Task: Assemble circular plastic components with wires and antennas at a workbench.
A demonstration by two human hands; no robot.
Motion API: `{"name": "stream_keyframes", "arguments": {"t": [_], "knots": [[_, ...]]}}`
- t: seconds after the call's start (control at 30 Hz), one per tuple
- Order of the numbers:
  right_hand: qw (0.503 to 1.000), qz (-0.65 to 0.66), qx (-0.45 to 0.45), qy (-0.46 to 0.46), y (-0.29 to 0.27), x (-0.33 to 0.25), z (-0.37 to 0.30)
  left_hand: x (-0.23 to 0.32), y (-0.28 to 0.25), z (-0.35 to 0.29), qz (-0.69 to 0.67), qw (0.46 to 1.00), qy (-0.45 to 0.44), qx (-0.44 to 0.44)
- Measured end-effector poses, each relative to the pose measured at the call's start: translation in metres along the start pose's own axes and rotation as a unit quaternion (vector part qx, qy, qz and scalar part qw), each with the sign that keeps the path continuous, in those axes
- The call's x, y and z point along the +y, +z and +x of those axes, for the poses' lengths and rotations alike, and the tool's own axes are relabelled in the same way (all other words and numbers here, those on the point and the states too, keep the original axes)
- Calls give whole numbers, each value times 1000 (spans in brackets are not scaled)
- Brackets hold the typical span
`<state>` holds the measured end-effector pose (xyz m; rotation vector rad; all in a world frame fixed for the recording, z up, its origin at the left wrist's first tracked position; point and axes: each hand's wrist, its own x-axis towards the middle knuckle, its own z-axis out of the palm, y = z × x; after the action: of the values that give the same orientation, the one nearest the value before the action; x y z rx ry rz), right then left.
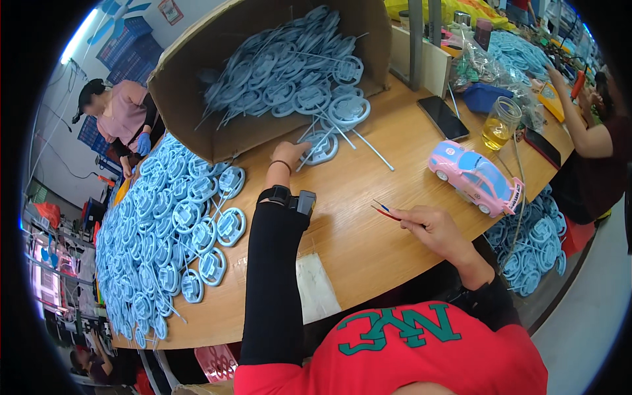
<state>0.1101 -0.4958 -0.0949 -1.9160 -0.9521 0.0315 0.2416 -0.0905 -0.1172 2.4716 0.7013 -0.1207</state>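
At the far left, a co-worker [122, 118] in a pink top and a blue glove [143, 143] stands beyond a broad pile [164, 227] of light-blue rings with long thin stems. The pile covers the left part of the wooden tabletop [359, 263]; a few rings lie at its right edge. Next comes a cardboard box [178, 99], its open side toward the person, holding a heap [283, 72] of the same rings.

The left hand [288, 154] reaches to the mouth of the box, its fingers at the left edge of one ring [321, 147] lying on the tabletop; whether they grip it, I cannot tell. A pale sheet [317, 286] lies near the front edge.

Farther right, the right hand [431, 229] pinches red and blue wires [387, 213] between its fingers, ends pointing left, above the tabletop. Beyond it are a phone [443, 117], a pink toy car [471, 176] and a glass jar [500, 125] of yellow liquid. More rings [526, 247] lie below the tabletop's right edge, and another worker [596, 135] sits at the far right.
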Motion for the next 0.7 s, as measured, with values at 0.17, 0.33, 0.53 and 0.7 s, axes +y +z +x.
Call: {"name": "stream_keyframes", "arguments": {"t": [0.17, 0.33, 0.53, 0.7], "knots": [[1000, -7, -6, 0, 2, 0, -1, -29, -22, -47, -171, 985, 20, -31], [999, -12, -14, -35, 8, -15, 6, -19, -33, -165, -386, 914, 94, 78], [993, -61, -1, -101, 23, -33, 25, 1, 17, -236, -543, 826, 145, 36], [988, -126, -20, -82, 25, -35, 25, 14, 51, -256, -639, 755, 141, -48]]}}
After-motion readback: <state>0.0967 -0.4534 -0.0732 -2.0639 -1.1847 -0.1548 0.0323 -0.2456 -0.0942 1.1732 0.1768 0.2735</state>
